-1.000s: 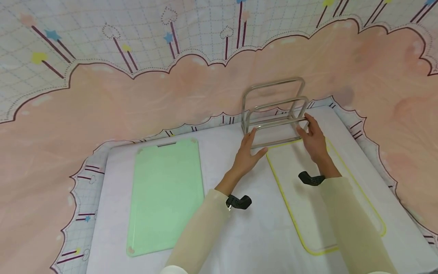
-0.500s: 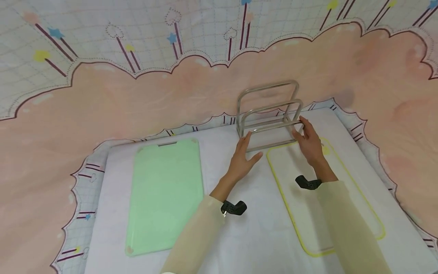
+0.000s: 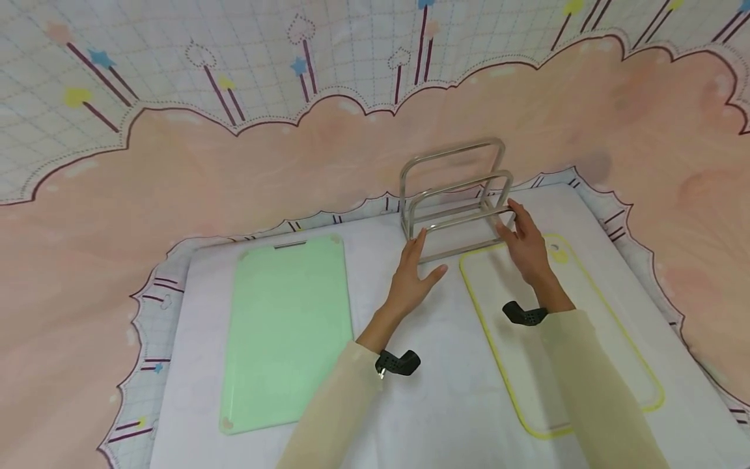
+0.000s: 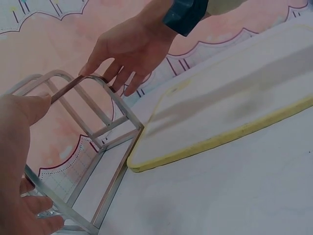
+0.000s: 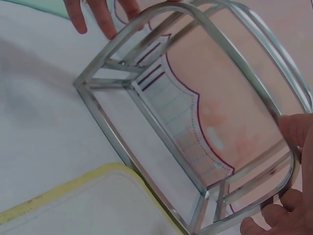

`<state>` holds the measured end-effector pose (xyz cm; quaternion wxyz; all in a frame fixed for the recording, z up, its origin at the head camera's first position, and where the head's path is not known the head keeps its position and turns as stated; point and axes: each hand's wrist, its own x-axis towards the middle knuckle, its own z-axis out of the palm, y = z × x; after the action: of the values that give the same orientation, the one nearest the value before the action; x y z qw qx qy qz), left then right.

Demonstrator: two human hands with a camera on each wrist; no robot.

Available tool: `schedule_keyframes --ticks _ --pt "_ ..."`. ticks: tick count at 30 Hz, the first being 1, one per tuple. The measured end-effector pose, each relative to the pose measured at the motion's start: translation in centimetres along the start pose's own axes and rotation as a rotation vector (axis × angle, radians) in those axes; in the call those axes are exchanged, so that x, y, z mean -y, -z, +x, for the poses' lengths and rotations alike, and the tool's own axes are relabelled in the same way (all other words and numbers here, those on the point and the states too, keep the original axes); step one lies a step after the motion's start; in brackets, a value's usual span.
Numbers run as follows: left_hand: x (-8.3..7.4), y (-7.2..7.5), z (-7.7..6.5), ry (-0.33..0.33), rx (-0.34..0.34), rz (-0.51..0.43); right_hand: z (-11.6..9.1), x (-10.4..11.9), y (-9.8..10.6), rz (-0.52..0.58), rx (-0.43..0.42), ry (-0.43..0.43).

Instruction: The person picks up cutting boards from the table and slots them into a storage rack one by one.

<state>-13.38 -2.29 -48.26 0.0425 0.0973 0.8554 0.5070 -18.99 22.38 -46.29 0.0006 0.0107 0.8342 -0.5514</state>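
A silvery metal wire rack (image 3: 459,187) stands at the back of the table in the head view, made of upright looped frames on a base. My right hand (image 3: 523,251) grips the front frame's right upper corner, its thumb on the bar in the right wrist view and other fingers along the outside. The left hand (image 3: 407,280) holds the same frame's left corner. In the left wrist view one digit of it lies on the top bar's end, the others just outside the upright. Beside the rack's front base bar lies a white cutting board (image 5: 93,210) with a yellow rim.
On the left of the white-covered table (image 3: 428,404) lies a green cutting board (image 3: 287,332) with a slotted handle. Peach patterned cloth (image 3: 252,182) rises behind and around the table. My right forearm passes over the yellow-rimmed board.
The rack has slid a little left and toward me with both hands on it, more in the first half second. Both boards stay in place on the table; the head view shifts slightly.
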Motion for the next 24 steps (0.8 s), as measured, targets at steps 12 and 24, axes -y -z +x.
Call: schedule_keyframes --ticks 12,24 --pt "0.0 0.3 -1.0 -0.004 -0.034 0.046 0.2 1.0 -0.7 0.020 0.020 0.012" --pt "0.1 0.5 -3.3 -0.018 -0.074 0.069 0.2 0.5 -2.0 0.061 0.044 0.036"
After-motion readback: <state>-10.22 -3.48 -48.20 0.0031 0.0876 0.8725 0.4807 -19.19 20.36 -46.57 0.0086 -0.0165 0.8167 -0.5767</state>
